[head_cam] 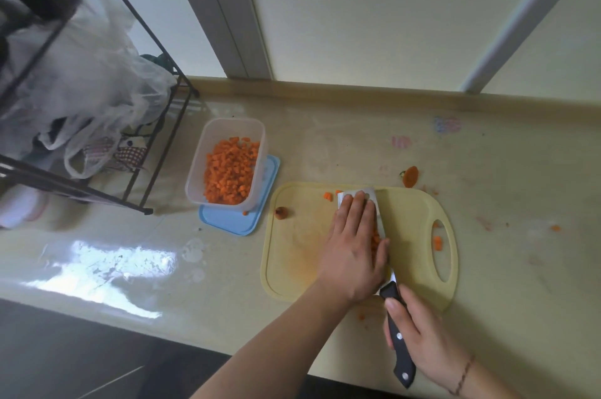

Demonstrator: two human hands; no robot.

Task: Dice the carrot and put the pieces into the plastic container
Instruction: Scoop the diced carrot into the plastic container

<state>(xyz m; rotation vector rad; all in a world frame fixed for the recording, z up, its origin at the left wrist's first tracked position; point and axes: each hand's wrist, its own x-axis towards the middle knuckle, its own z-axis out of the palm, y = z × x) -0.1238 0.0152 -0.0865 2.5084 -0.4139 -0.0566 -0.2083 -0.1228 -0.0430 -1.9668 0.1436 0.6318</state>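
On the yellow cutting board a cleaver lies nearly flat. My left hand lies flat with straight fingers over its blade, and diced carrot shows orange under the thumb side. My right hand grips the cleaver's black handle at the board's near edge. The clear plastic container, holding many carrot cubes, stands to the left of the board on its blue lid. A few loose cubes lie by the blade's far end.
A black wire rack with plastic bags stands at the left. Carrot ends lie on the board's left part and on the counter beyond it. More cubes sit in the board's handle hole. The counter's front edge runs below my arms.
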